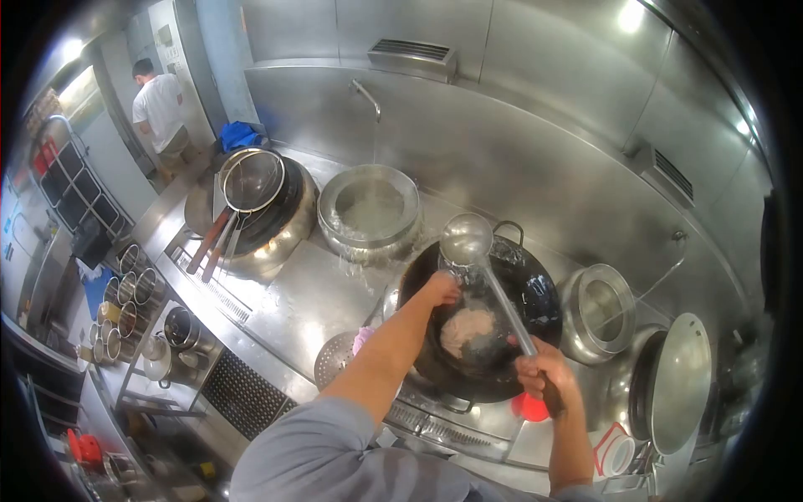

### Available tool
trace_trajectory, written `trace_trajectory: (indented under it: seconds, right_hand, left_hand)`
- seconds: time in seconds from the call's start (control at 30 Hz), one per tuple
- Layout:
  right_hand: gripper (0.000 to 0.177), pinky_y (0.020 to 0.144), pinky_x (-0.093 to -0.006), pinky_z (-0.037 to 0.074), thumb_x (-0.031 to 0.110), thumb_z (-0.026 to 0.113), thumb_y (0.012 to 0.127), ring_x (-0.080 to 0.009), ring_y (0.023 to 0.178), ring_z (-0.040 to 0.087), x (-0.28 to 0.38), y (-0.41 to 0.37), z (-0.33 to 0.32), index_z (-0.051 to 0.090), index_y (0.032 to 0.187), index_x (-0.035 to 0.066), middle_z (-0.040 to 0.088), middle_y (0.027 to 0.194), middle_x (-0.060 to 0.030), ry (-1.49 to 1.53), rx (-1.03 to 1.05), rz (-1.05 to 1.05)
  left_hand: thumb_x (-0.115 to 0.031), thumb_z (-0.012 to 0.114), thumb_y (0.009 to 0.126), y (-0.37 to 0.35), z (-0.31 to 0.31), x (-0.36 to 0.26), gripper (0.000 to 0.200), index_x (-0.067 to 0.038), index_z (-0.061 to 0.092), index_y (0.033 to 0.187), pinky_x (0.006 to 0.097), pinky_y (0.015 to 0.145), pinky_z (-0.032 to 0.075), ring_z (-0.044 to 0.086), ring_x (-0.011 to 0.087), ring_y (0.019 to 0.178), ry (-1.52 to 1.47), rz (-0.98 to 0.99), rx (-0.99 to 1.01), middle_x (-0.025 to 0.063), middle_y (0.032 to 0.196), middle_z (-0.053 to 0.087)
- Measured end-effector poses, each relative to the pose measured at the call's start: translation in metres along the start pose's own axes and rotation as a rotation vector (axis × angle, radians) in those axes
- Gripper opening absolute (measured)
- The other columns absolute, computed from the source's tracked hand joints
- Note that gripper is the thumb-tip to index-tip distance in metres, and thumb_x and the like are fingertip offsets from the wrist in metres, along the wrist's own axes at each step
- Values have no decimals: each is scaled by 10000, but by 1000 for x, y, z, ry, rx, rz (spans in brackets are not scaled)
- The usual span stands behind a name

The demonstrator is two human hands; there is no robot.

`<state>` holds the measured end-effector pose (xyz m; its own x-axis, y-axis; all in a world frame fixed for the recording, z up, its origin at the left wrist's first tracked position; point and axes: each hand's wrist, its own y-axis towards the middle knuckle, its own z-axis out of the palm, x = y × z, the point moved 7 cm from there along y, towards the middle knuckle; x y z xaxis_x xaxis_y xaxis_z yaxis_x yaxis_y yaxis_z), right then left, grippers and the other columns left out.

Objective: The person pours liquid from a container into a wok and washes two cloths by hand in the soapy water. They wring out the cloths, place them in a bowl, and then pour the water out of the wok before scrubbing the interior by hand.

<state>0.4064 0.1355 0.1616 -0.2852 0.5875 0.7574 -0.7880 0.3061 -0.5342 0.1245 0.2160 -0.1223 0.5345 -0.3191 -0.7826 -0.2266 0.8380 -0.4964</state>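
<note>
My right hand (545,368) is wrapped round the handle of a long steel ladle (466,238), whose bowl hangs over the far left rim of a large dark wok (535,322). Close below the ladle's bowl, my left hand (442,287) reaches over the wok with its fingers curled closed; what they grip, if anything, is hidden. A pale pinkish mass of food (466,329) lies in the bottom of the wok. Beside my left forearm is a perforated steel skimmer (335,358), partly covered by the arm.
A steel pot of cloudy liquid (333,238) stands left of the wok, another pot (623,335) right. Round wire strainers (253,180) rest on a wok farther left. At far right leans a big pan (682,385). A person (161,109) stands in the background.
</note>
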Motion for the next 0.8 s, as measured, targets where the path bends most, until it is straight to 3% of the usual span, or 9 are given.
trace_trajectory:
  seconds: [0.17,0.23,0.33,0.4,0.5,0.53,0.63,0.7,0.8]
  right_hand:
    - [462,427,-295,412,104,521,797,-165,474,524,8,48,1,432,1248,53,554,735,-99,-735,-200,-282]
    - [478,471,-330,454,121,531,789,-206,502,574,19,113,2,429,1251,53,600,790,-153,-984,-218,-648]
    - [473,531,-385,495,158,554,779,-264,554,625,32,234,25,445,1223,34,633,819,-209,-1226,-304,-749]
    - [377,505,-371,485,138,541,801,-230,510,585,47,259,72,472,1144,-3,613,715,-156,-1046,-280,-294]
    - [261,445,-322,445,110,507,848,-166,442,499,-12,385,65,476,1066,-30,521,580,-67,-157,243,83]
    - [206,401,-272,389,84,464,886,-106,429,425,-14,370,86,463,1041,-51,435,587,-6,400,489,342]
    - [246,410,-243,384,93,456,901,-86,469,437,-10,312,105,448,1068,-88,418,634,-5,962,597,390]
    - [314,425,-244,399,83,414,919,-88,492,432,-16,277,101,415,1166,-111,410,665,-9,1001,676,332]
    - [349,400,-233,388,70,378,929,-82,464,402,-10,211,91,406,1248,-71,382,645,1,960,660,253]
  left_hand:
    - [-295,689,735,-56,57,-43,399,-71,629,1059,409,778,499,637,339,843,826,401,-133,177,1001,653]
    - [-392,705,711,3,83,37,596,-139,556,1229,486,957,407,510,366,1153,1214,754,191,187,1238,558]
    - [-356,675,741,-101,102,28,566,-122,539,1237,456,955,403,506,336,1145,1387,588,-15,170,1240,549]
    - [-332,654,760,-117,106,28,546,-111,528,1243,435,954,400,504,316,1141,1390,636,-57,158,1242,543]
    - [-296,624,790,-123,106,22,516,-94,511,1251,405,952,396,500,286,1133,1356,714,-108,141,1245,533]
    - [-284,613,799,-125,104,23,506,-89,505,1253,395,952,395,499,276,1131,1344,734,-112,136,1246,530]
    - [-248,583,829,-121,103,34,476,-72,489,1261,364,950,391,496,246,1123,1264,809,-51,118,1248,520]
    - [-224,562,848,-119,101,42,457,-61,477,1267,344,949,388,493,226,1118,1223,809,-7,107,1250,514]
    - [-167,521,855,-120,103,8,300,-64,569,1133,357,874,441,562,231,991,2133,133,-994,80,1089,590]
